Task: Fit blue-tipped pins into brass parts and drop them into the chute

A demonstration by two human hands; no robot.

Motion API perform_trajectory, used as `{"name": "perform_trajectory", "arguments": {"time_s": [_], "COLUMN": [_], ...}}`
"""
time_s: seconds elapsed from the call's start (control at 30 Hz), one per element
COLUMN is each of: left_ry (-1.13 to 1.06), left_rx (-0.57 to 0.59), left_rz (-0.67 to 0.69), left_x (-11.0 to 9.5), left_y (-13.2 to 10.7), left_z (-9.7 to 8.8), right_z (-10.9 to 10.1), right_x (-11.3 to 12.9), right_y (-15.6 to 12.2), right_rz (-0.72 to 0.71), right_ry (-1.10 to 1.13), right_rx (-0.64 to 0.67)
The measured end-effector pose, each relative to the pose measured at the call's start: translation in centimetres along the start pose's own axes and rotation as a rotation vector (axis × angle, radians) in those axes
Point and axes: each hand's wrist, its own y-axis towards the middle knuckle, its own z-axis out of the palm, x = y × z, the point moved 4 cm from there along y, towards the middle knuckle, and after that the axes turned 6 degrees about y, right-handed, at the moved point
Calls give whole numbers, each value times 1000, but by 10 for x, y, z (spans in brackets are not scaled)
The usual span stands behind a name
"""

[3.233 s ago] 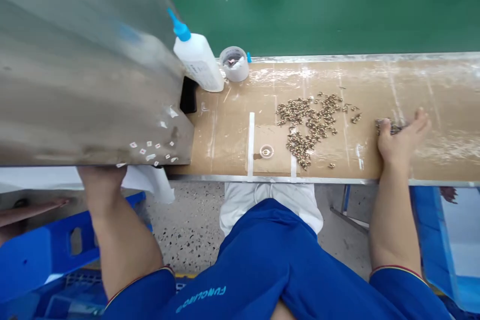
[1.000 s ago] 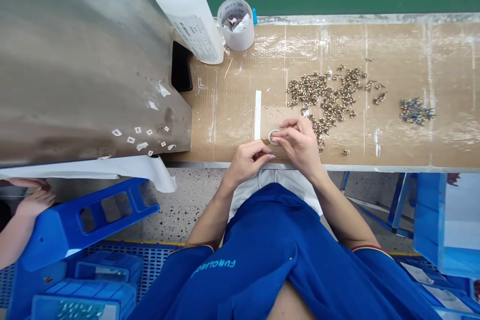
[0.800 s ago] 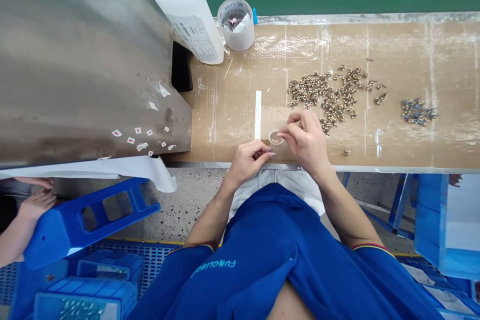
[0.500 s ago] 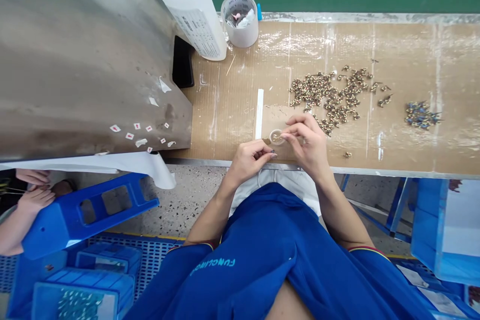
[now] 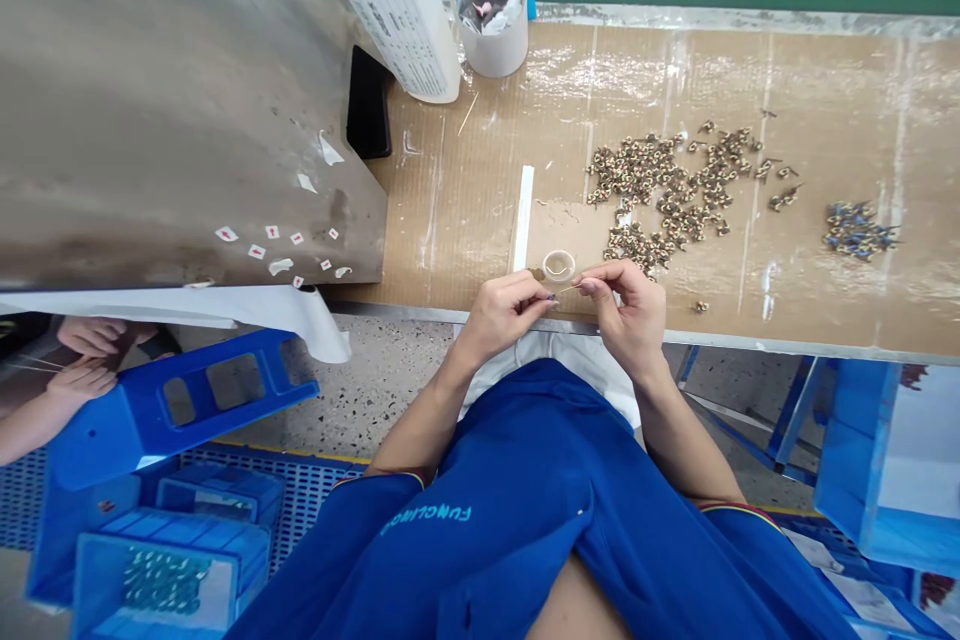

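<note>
Left hand (image 5: pixel 506 315), right hand (image 5: pixel 628 312): close together, fingertips pinching one thin stick (image 5: pixel 568 289) near the bench edge; pale ring (image 5: pixel 559 266) now out of the fingers, lying just above them on cardboard bench top (image 5: pixel 465 220), beside brass fittings (image 5: pixel 637 185)

"What's that desk (image 5: pixel 450 200) topped with?"

"Rough brown cardboard, glossy in patches, with a metal strip (image 5: pixel 750 341) along the near edge."

"And the bottle (image 5: pixel 394 10)?"

"Matt white plastic. The panel (image 5: pixel 172 120) beside it is dull brushed metal, and the ring (image 5: pixel 559 266) near the desk's front edge looks smooth and translucent."
</note>
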Motion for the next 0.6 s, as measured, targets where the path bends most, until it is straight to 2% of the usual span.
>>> {"name": "perform_trajectory", "arguments": {"time_s": [0.6], "left_ry": [56], "left_rx": [20], "left_rz": [-2], "left_x": [1], "left_y": [-2], "left_z": [2], "right_z": [5], "right_x": [4], "right_y": [-3], "right_rz": [-113], "right_ry": [-133], "right_rx": [88]}}
